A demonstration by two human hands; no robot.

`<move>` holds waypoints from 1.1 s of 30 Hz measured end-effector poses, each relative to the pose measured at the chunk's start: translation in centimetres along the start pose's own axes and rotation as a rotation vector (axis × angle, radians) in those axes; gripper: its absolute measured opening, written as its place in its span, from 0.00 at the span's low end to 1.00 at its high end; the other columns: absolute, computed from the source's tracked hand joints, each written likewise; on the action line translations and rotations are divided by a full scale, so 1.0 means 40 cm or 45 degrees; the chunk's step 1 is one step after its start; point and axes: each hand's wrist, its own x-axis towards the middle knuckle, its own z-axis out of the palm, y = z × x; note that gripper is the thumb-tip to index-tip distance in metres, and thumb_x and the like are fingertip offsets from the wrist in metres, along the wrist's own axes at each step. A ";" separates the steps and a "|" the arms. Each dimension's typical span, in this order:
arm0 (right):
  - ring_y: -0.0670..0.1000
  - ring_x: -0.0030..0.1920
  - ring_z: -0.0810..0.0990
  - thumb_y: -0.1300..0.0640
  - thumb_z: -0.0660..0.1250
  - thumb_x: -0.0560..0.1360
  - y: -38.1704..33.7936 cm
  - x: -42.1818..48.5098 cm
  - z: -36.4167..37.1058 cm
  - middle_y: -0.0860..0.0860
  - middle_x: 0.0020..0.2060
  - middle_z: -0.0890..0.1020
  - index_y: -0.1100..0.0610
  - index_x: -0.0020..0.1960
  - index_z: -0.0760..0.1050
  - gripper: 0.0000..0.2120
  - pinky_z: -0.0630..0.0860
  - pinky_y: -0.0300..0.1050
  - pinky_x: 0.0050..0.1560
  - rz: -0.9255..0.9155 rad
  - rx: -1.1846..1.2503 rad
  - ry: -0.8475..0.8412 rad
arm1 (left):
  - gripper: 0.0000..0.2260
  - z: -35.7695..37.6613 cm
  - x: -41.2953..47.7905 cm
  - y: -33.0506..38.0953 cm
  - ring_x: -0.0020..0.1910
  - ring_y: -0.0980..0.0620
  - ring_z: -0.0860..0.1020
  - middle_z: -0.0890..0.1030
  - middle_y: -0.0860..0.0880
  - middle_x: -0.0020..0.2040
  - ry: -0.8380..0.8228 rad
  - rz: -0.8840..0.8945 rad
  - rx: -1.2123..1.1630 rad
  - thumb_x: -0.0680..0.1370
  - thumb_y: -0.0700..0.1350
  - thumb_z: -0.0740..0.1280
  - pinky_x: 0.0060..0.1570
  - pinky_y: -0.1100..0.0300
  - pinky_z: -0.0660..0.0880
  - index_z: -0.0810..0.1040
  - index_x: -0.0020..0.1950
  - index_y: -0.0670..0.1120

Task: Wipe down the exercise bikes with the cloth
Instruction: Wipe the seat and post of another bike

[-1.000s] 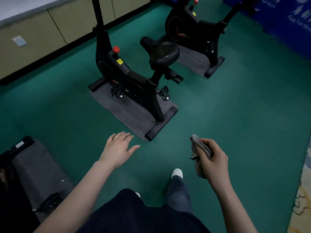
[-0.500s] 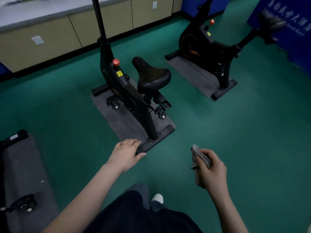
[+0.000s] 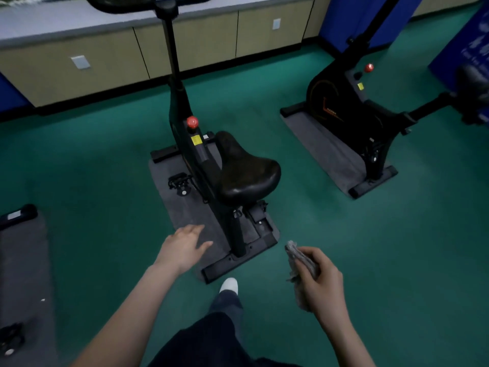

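Your right hand [image 3: 321, 283] grips the bunched cloth [image 3: 299, 263], clear of the near bike [image 3: 211, 165]. Your left hand [image 3: 182, 247] hangs relaxed, holding nothing. No wiping contact yet; saddle [image 3: 246, 170] and second bike [image 3: 352, 109] apparently remain to do.

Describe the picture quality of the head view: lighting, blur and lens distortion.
Head view: dim, flat light, so the black middle bike loses detail, with a faint sheen on its saddle; the right bike smears toward the frame edge; the cabinets look bowed by the wide lens; the cloth in the right hand is fairly sharp.
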 end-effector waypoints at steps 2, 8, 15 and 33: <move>0.42 0.41 0.79 0.65 0.69 0.73 -0.006 0.079 0.002 0.45 0.40 0.82 0.47 0.45 0.77 0.12 0.71 0.30 0.39 -0.038 -0.069 -0.026 | 0.27 -0.046 0.075 0.012 0.73 0.47 0.62 0.63 0.47 0.75 0.007 -0.014 -0.043 0.80 0.58 0.55 0.69 0.52 0.63 0.58 0.76 0.47; 0.42 0.42 0.79 0.64 0.68 0.73 -0.031 0.258 0.006 0.44 0.41 0.82 0.49 0.47 0.78 0.10 0.72 0.33 0.41 -0.117 -0.161 -0.097 | 0.27 -0.147 0.236 0.041 0.73 0.46 0.62 0.62 0.47 0.75 0.061 -0.073 -0.164 0.80 0.58 0.56 0.69 0.52 0.63 0.59 0.76 0.47; 0.42 0.45 0.80 0.64 0.69 0.73 -0.050 0.466 0.001 0.44 0.43 0.82 0.48 0.47 0.77 0.11 0.74 0.34 0.45 -0.241 -0.157 -0.284 | 0.27 -0.176 0.327 0.088 0.73 0.47 0.62 0.63 0.47 0.74 0.116 -0.198 -0.353 0.80 0.58 0.55 0.69 0.52 0.63 0.60 0.76 0.47; 0.43 0.45 0.75 0.68 0.65 0.74 -0.156 0.983 0.307 0.52 0.48 0.80 0.61 0.53 0.78 0.09 0.65 0.22 0.46 -0.757 -0.097 -0.713 | 0.26 -0.117 0.459 0.231 0.70 0.52 0.67 0.69 0.51 0.71 0.462 -0.618 -0.950 0.78 0.59 0.61 0.70 0.55 0.62 0.65 0.73 0.50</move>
